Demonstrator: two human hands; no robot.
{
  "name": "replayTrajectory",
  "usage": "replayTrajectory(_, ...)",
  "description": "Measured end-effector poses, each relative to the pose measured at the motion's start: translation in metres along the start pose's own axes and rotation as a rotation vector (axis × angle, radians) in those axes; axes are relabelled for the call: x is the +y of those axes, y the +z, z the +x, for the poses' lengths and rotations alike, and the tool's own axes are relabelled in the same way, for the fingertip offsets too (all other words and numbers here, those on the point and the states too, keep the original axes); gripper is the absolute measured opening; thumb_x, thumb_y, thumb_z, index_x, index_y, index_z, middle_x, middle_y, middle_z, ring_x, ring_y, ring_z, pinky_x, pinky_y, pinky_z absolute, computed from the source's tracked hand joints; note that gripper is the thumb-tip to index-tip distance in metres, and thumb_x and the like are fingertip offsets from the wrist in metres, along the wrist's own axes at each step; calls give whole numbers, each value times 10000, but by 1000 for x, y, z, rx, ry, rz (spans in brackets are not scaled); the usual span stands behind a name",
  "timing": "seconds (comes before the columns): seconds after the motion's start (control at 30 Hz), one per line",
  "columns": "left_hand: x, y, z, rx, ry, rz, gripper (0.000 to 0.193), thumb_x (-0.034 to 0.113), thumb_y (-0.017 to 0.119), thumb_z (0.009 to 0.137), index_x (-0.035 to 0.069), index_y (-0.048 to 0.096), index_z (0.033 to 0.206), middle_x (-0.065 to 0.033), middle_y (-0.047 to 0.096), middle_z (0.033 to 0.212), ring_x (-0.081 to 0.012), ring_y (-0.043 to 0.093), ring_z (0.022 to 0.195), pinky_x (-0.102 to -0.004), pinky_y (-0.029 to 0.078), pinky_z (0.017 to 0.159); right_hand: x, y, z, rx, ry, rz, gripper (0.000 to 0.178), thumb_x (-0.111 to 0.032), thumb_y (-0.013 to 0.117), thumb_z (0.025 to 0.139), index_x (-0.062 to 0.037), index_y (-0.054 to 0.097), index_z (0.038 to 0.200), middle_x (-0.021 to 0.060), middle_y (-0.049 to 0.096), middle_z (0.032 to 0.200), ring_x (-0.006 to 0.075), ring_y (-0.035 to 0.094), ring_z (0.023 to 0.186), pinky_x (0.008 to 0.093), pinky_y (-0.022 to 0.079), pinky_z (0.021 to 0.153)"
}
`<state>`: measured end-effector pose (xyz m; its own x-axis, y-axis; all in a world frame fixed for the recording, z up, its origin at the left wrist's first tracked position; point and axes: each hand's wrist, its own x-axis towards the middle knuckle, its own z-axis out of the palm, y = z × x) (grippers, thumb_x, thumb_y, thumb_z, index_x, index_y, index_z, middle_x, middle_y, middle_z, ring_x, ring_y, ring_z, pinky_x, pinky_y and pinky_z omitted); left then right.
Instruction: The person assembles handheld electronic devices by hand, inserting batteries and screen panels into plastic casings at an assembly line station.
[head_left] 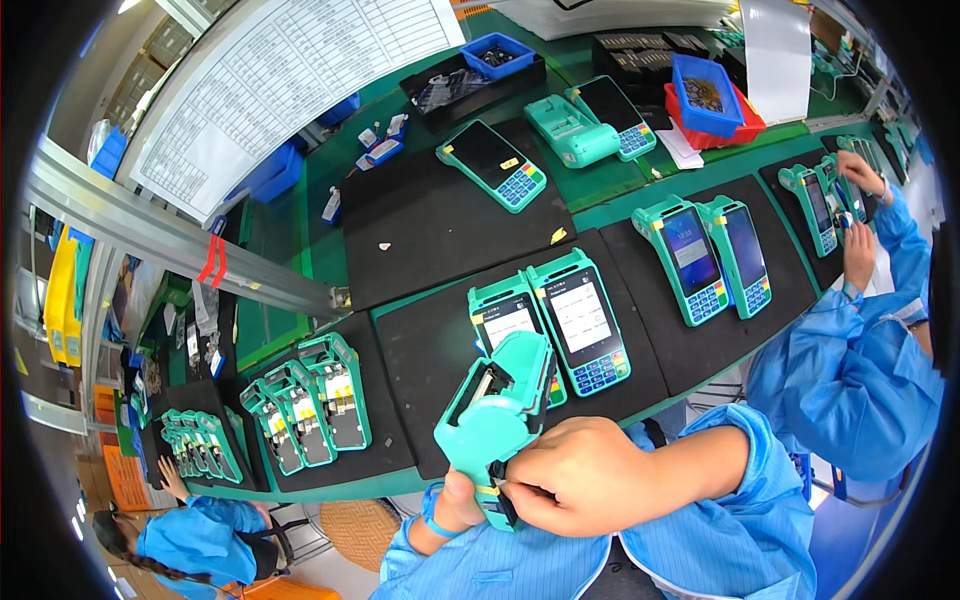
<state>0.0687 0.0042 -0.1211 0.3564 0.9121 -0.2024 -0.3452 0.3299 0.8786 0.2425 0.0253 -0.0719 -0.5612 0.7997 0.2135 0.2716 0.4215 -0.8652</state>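
Note:
A teal card payment terminal is tilted in front of me, its back toward me and an open compartment showing near the top. My left hand is closed around its lower left side. Against the lower right side, my right hand has its fingers curled and pressed to the housing; a small dark part shows by the fingertips, too hidden to name. Just behind stand two more terminals with lit screens: one in plain sight, the other partly covered by the held one.
Black mats cover the green bench. More terminals stand to the right, and opened teal housings to the left. Blue and red bins sit at the back. A metal post crosses the left; co-workers sit at both sides.

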Motion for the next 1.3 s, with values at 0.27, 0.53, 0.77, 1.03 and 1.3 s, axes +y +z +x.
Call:
replayTrajectory(0.27, 15, 0, -4, -117, 16, 152, 1036, 805, 531, 749, -6, 406, 1382, -153, 506, 1324, -256, 515, 1197, -403, 392, 1035, 13, -3, 2, -10, -152, 174, 192, -187, 627, 827, -69, 596, 679, 118, 561, 555, 318, 588, 531, 427, 451, 498)
replayTrajectory(0.53, 14, 10, 6, -51, 68, 214, 1032, 765, 556, 775, -10, 324, 1416, -135, 448, 1370, -234, 465, 1237, -392, 357, 1064, 13, -14, -4, -170, -56, 152, 140, -174, 608, 850, -85, 629, 744, 91, 609, 653, 297, 614, 615, 413, 448, 513)
replayTrajectory(0.77, 22, 0, 27, -213, 56, 8, 855, 594, 444, 943, -42, 171, 1445, -155, 455, 1286, -191, 538, 1058, -338, 450, 908, 40, -21, 3, -269, 93, 523, 137, -140, 578, 938, -15, 632, 941, 88, 652, 779, 176, 650, 699, 299, 495, 612)
replayTrajectory(1.03, 38, 11, 25, 146, 181, -284, 457, 148, 560, 933, -16, 357, 1308, -164, 552, 1217, -199, 574, 1108, -339, 473, 953, 55, 4, -7, 7, 262, 1363, 349, -139, 492, 961, 42, 548, 1255, 89, 599, 1105, 179, 537, 1111, 323, 413, 947)
replayTrajectory(1.3, 34, 16, 16, 253, 501, -106, 533, 31, 582, 896, 14, 276, 1332, -160, 532, 1264, -175, 529, 1138, -323, 428, 980, 49, 3, 1, -37, 18, 745, 645, -120, 651, 797, 37, 397, 1369, 99, 547, 1197, 176, 524, 1098, 347, 412, 962)
